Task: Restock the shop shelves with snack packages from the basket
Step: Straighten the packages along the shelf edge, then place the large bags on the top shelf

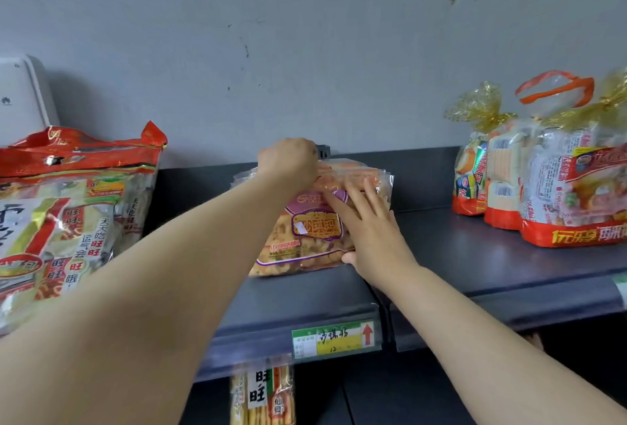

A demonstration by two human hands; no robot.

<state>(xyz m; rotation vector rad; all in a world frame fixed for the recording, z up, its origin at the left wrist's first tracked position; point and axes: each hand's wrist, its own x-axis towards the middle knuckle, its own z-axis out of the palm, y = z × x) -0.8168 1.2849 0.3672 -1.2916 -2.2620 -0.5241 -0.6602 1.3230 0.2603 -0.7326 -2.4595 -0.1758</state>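
A clear snack package with orange pieces and a purple-and-gold label lies on the dark top shelf, in the middle. My left hand grips its far top edge with curled fingers. My right hand lies flat on the package's right side, fingers straight, thumb at its near lower edge. The basket is out of view.
A big red-topped snack bag fills the shelf's left end. Bread-like packs with gold ties stand at the right. A yellow-green price tag sits on the shelf lip. Another snack pack shows on the shelf below. A grey wall backs the shelf.
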